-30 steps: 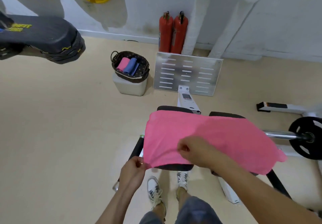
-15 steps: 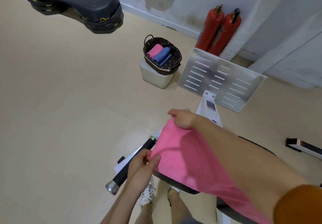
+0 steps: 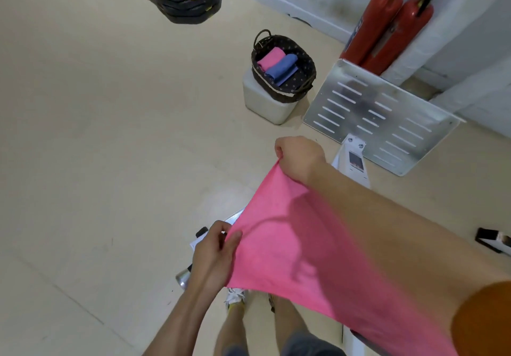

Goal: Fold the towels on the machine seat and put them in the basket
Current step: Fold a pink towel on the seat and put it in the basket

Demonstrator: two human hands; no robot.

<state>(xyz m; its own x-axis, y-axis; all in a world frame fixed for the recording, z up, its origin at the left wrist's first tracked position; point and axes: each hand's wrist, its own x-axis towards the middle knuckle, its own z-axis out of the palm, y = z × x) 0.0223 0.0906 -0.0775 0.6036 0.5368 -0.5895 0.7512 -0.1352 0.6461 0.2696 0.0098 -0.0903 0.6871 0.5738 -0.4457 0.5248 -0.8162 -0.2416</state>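
Clearly the folding step is in hand. The pink towel (image 3: 290, 245) is stretched in the air along its left edge, between two gripped corners. The left hand (image 3: 215, 256) pinches the near corner, thumb against curled fingers. The right hand (image 3: 300, 159) is fisted round the far corner, with its forearm lying across the cloth. The rest of the towel trails off to the near right.

By my judgement this towel has no fold in it yet. The next move calls for bringing one held edge over to meet the opposite one, keeping the corners matched so the cloth does not skew.

The basket (image 3: 282, 92) stands well away on the far side, on a white box (image 3: 265, 104). It holds a folded pink towel (image 3: 270, 57) and a folded blue towel (image 3: 282, 69) side by side.

The machine seat is hidden under the towel and the right arm, so I cannot tell whether more towels wait there. The towel's right edge runs behind the arm and out of frame.
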